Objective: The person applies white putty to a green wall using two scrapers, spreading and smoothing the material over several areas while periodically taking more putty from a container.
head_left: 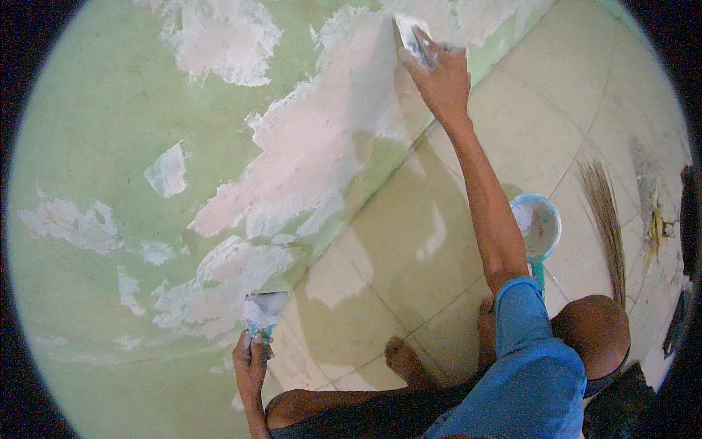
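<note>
My right hand (444, 77) grips a pale metal putty blade (408, 35) at the upper middle, against the green wall (102, 146) over a broad smear of pinkish-white putty (307, 139). Low in the middle, my left hand (251, 362) holds a putty knife (265, 306) by its green handle, blade upward with white paste on it. Several smaller white patches, some ragged, lie scattered on the wall. A pale blue container with a green handle (539, 223), holding whitish paste, sits on the floor beside my right forearm, partly hidden by it.
The tiled floor (365, 293) meets the wall along a diagonal. A stick broom (603, 227) lies at the right, near yellowish bits (654, 230) and dark items at the rim (618, 402). My bare feet (402, 362) and bent knee (591, 329) are at the bottom.
</note>
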Action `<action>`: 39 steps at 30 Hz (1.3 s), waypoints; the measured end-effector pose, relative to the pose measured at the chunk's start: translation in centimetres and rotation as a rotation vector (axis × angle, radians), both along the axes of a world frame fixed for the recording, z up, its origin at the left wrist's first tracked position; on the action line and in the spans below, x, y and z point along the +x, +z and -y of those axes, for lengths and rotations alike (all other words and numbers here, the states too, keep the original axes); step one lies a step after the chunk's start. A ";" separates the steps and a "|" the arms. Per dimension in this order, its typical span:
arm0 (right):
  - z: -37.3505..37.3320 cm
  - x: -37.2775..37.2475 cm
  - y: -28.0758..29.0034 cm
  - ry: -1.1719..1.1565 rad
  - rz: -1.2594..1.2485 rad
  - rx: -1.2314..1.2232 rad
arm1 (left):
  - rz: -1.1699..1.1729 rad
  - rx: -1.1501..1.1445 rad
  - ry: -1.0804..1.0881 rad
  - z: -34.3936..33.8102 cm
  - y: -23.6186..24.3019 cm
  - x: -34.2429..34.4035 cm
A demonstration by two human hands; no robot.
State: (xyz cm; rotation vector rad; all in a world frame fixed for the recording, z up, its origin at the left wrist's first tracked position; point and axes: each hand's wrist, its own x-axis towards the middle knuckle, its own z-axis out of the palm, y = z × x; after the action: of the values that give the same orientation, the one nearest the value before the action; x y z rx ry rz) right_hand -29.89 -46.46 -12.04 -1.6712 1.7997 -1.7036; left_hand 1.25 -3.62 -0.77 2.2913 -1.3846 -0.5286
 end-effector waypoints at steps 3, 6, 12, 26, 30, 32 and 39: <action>-0.1 0.6 0.7 0.027 -0.106 0.035 | 0.017 0.011 -0.019 0.2 0.0 0.4; -2.9 2.1 0.1 0.125 -0.212 0.068 | 0.003 0.021 0.020 -0.4 -0.2 0.9; -3.8 4.1 1.7 0.174 -0.311 -0.286 | -0.054 0.013 0.011 -0.4 -0.4 1.2; -2.1 4.4 1.4 0.071 -0.102 0.024 | -0.073 0.020 0.052 -0.3 -0.6 1.2; -3.8 8.1 2.3 0.009 -0.248 0.018 | -0.105 0.036 0.058 -0.4 -0.3 1.2; -5.5 8.8 2.3 0.058 -0.332 0.039 | -0.096 0.050 0.039 -0.4 -0.3 1.5; -7.2 7.2 1.3 0.103 -0.326 0.012 | -0.115 0.052 0.053 -0.3 -0.2 1.3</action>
State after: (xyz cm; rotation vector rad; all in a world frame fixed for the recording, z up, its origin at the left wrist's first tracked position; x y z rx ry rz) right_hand -22.66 -39.22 -10.76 -2.0972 1.8058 -1.4429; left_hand 2.55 -3.35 -0.97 2.2925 -1.2663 -0.6759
